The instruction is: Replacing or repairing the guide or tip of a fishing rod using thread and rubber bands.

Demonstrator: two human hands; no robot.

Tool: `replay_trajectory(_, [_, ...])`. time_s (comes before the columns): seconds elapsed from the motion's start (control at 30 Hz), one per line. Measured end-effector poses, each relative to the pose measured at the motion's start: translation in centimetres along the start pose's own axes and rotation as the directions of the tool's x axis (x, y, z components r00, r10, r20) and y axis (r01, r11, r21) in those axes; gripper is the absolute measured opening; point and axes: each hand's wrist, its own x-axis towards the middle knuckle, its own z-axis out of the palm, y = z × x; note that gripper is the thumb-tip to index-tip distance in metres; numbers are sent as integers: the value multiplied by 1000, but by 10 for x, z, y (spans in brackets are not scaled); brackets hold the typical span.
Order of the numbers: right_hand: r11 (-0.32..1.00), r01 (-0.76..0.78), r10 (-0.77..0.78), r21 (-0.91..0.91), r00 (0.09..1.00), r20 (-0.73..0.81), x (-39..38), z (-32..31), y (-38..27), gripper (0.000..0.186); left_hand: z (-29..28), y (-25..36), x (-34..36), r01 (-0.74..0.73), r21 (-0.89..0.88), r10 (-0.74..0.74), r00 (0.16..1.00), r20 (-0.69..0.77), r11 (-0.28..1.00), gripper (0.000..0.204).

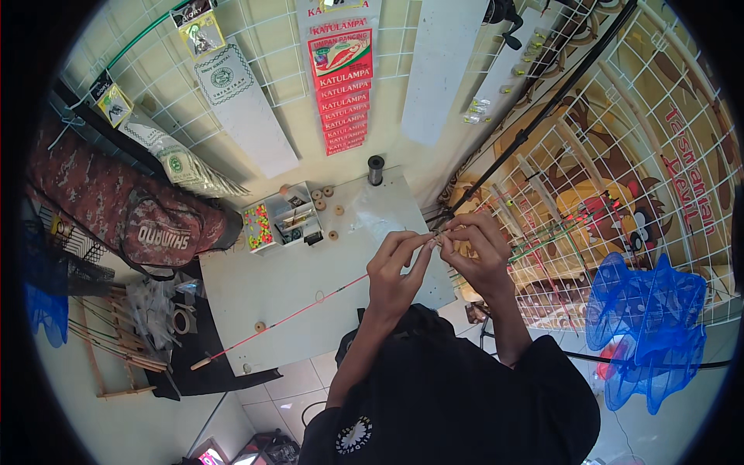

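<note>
My left hand (397,267) and my right hand (479,252) meet above the right part of the white table (310,310). Thumb and fingers of both are pinched together at the same spot, on something small and pale that I cannot make out. A thin red fishing rod (291,322) with a light wooden handle (201,363) slants across the table, and its upper end passes out of sight behind my left hand. One small loop stands out from the rod partway along.
At the table's back, a compartment box (267,242) holds bright beads and small parts. Several tan rings (333,234), a dark spool (375,170) and a clear plastic bag (376,213) lie nearby. A camouflage bag (155,225) stands left; blue nets (647,325) hang right by a white wire grid.
</note>
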Motion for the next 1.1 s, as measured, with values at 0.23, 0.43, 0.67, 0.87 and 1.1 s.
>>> replay_trajectory(0.23, [1000, -16, 16, -2, 1000, -26, -5, 2, -2, 20, 3, 6, 0, 101, -45, -103, 994, -32, 994, 14])
replay_trajectory(0.43, [1000, 17, -17, -1, 999, -33, -4, 3, -5, 20, 7, 8, 1, 216, -93, -222, 973, -69, 972, 10])
replay_trajectory(0.67, [998, 54, -55, -27, 998, -41, -6, 4, -4, 21, 6, 7, 2, 314, -183, -317, 948, 13, 932, 12])
replay_trajectory(0.87, [998, 62, -64, -32, 997, -45, -6, 5, -5, 20, 1, 7, 6, 301, -105, -294, 953, 77, 948, 10])
replay_trajectory(1.1, [999, -24, 24, -25, 1000, -1, -7, 5, -2, 20, 1, 7, 12, 325, -76, -316, 943, 108, 943, 9])
